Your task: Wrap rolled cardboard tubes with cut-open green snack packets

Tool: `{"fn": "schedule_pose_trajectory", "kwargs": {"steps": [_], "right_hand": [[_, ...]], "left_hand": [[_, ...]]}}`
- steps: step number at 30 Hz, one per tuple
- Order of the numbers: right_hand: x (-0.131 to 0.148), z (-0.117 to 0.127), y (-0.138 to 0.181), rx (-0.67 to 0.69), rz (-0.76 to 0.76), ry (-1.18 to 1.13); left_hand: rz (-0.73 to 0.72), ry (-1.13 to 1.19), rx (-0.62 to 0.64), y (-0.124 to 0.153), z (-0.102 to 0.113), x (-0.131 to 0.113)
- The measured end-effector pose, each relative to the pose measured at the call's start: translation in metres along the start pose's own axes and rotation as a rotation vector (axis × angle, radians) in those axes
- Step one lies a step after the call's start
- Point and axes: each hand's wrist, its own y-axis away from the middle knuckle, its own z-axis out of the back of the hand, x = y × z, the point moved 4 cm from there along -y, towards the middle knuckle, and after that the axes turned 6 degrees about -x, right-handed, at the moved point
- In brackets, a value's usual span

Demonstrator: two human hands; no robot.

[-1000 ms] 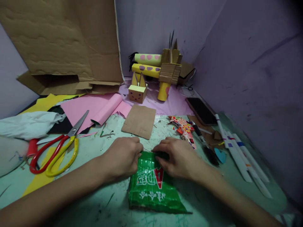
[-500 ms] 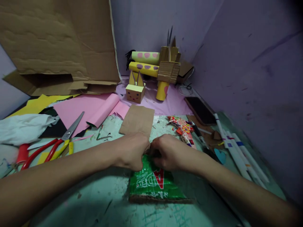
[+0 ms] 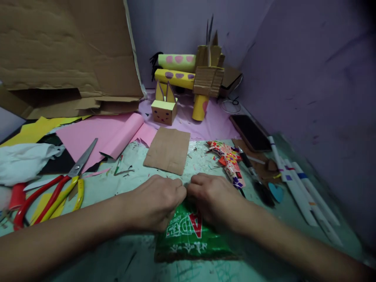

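Low in the middle of the head view lies a green printed piece of cardboard (image 3: 188, 239), with white and red lettering and a brown edge towards me. My left hand (image 3: 161, 201) is closed on its far edge, fingers curled under and partly hidden. Close beside it, my right hand (image 3: 213, 197) grips the same far edge, its fingers also bent out of sight. Just beyond both hands a plain brown cardboard square (image 3: 169, 150) rests flat on the table.
Scissors (image 3: 75, 172) with red and yellow handles lie left, near pink paper (image 3: 96, 131) and a white bag (image 3: 26, 162). A box with ears (image 3: 164, 111) and a cardboard animal (image 3: 207, 80) stand behind. Right are a phone (image 3: 251, 133), a black-handled brush (image 3: 261, 192) and white markers (image 3: 308, 196).
Both hands have shifted slightly towards me along with the green cardboard's far edge, and the brown square is now uncovered. The camera view has moved a little.
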Motion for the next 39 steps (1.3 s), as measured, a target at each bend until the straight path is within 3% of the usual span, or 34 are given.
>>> {"fn": "schedule_pose_trajectory", "kwargs": {"steps": [5, 14, 20, 25, 30, 34, 39], "right_hand": [[-0.015, 0.016, 0.011, 0.034, -0.159, -0.072], [-0.017, 0.015, 0.010, 0.030, -0.217, -0.187], [-0.018, 0.011, 0.006, 0.062, -0.057, -0.139], [-0.008, 0.008, 0.008, 0.079, 0.080, 0.006], [-0.007, 0.001, 0.018, 0.023, 0.065, 0.088], [-0.015, 0.006, 0.024, 0.023, -0.012, 0.011], [-0.012, 0.018, 0.012, 0.039, -0.113, 0.006]], "left_hand": [[0.061, -0.068, 0.020, -0.003, 0.012, -0.001], [0.135, 0.033, 0.023, -0.030, 0.011, -0.014], [0.030, 0.101, -0.091, -0.031, 0.000, -0.013], [-0.051, -0.031, -0.094, -0.026, -0.006, -0.021], [-0.071, -0.107, -0.064, -0.022, -0.003, -0.021], [0.071, -0.073, -0.016, -0.007, 0.007, 0.000], [0.270, 0.110, -0.083, 0.017, 0.012, 0.016]]}}
